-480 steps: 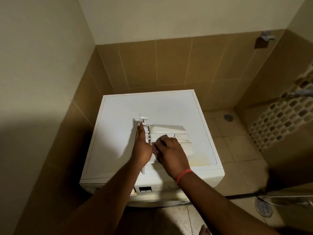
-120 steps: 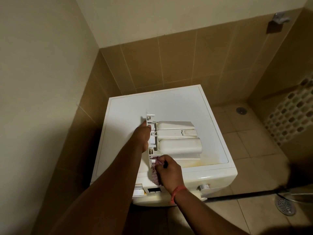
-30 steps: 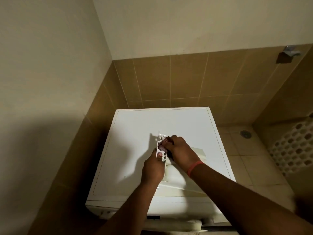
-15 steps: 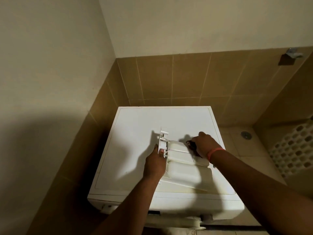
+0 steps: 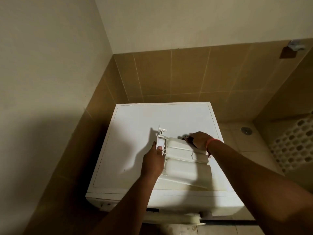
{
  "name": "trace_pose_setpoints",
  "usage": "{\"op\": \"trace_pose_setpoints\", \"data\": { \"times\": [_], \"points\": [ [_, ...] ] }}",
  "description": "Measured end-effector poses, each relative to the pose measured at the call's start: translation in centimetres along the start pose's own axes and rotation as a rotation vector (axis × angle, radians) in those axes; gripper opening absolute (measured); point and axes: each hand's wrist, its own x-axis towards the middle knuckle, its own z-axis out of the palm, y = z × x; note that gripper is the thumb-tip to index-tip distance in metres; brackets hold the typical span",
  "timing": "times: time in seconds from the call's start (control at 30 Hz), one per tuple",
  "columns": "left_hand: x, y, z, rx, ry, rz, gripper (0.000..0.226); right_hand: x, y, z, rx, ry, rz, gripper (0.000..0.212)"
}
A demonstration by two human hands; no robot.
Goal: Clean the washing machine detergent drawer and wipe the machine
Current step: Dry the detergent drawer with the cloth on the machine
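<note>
Lying on top of the white washing machine, toward its front right: detergent drawer, removed and turned underside up, front panel standing upright at its left end. Left hand gripping that front panel, thumb hooked over the panel's edge, fingers curled behind it. Right hand curled at the drawer's far right corner, pinching a small dark cloth against the plastic; cloth mostly hidden under the fingers, colour hard to tell. Pink band round the right wrist. Yellowish staining along the machine top beside the drawer's near edge. Open drawer slot dark on the machine's front below. Machine set in a corner, brown tiled wall behind and to the left. Round floor drain on the tiled floor to the right, metal wall fitting high at upper right.
</note>
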Motion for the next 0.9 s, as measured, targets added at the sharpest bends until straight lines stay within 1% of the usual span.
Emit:
{"op": "trace_pose_setpoints", "data": {
  "times": [0.03,0.1,0.17,0.2,0.23,0.27,0.33,0.37,0.4,0.43,0.5,0.6,0.63,0.73,0.77,0.83,0.9],
  "points": [
    [0.0,0.0,0.0,-0.002,0.002,0.0,0.037,0.4,-0.6,-0.5,0.006,-0.031,-0.015,0.036],
    [0.0,0.0,0.0,0.004,0.009,-0.003,0.036,0.8,-2.9,-1.1,0.064,-0.042,-0.079,0.035],
    [0.0,-0.1,-0.1,0.009,0.009,0.0,0.035,1.4,-5.4,-1.0,0.218,-0.052,-0.147,0.033],
    [0.1,-0.1,0.0,0.01,0.009,0.003,0.035,1.7,-6.2,-0.8,0.303,-0.063,-0.152,0.034],
    [0.2,-0.1,0.0,0.012,0.008,0.003,0.035,2.1,-6.4,-0.7,0.325,-0.067,-0.148,0.036],
    [0.2,-0.1,0.0,0.018,0.007,0.006,0.035,2.1,-6.2,-0.8,0.308,-0.068,-0.153,0.035],
    [0.3,-0.2,0.0,0.028,0.001,0.011,0.035,1.9,-4.2,-1.3,0.235,-0.089,-0.139,0.028],
    [0.2,-0.2,-0.1,0.027,-0.002,0.009,0.035,1.7,-2.5,-1.3,0.211,-0.093,-0.089,0.025],
    [0.1,-0.2,-0.1,0.02,-0.003,0.004,0.036,1.6,-0.6,-1.1,0.187,-0.082,-0.031,0.027],
    [0.1,-0.1,-0.1,0.009,-0.005,-0.003,0.036,1.3,1.2,-1.0,0.23,-0.056,0.049,0.029],
    [0.0,-0.1,-0.2,-0.009,-0.007,-0.01,0.035,0.3,3.7,-0.6,0.384,-0.029,0.186,0.028],
    [0.0,0.1,-0.2,-0.032,-0.015,-0.01,0.035,-0.4,4.6,0.6,0.593,-0.006,0.225,0.015],
    [0.0,0.1,-0.2,-0.051,-0.02,-0.021,0.035,-0.6,4.2,1.1,0.702,0.033,0.258,0.016],
    [0.0,-0.2,-0.4,-0.11,-0.039,-0.044,0.032,-1.2,3.6,3.3,1.2,0.184,0.375,0.024],
    [-0.2,-0.3,-0.5,-0.124,-0.041,-0.033,0.032,-1.6,3.7,3.8,1.335,0.242,0.377,0.025],
    [-0.7,-0.2,-1.0,-0.144,-0.038,0.02,0.032,-2.7,3.8,3.9,1.596,0.359,0.32,0.028],
    [-1.2,0.0,-1.8,-0.177,-0.051,0.09,0.03,-3.7,3.7,3.2,1.84,0.423,0.271,0.029]
  ]
}}
